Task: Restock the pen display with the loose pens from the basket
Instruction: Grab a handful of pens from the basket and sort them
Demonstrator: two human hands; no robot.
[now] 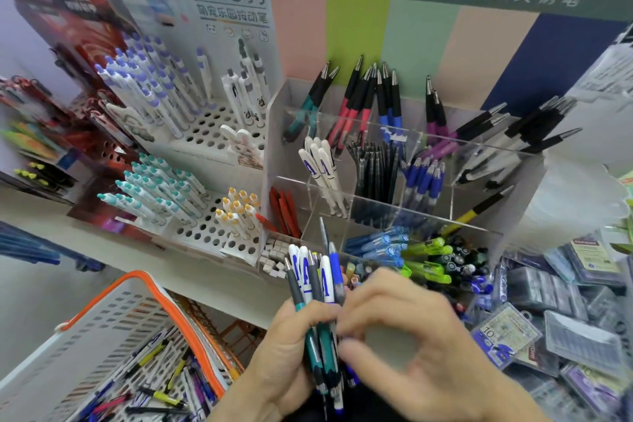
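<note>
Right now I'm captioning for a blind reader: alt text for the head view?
Left hand grips a bundle of pens while the right hand picks at it, before a clear acrylic pen display; white basket of loose pens lower left.

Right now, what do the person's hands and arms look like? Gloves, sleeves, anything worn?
Both are bare: no gloves, rings or watch show on the left hand or the right hand. No sleeve shows on either forearm up to the frame edge. Fingernails are short and unpainted. The image is slightly blurred, so fine marks cannot be told.

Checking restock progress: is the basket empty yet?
Not empty. Loose pens still lie across the bottom of the white basket, while the left hand grips a bundle.
</note>
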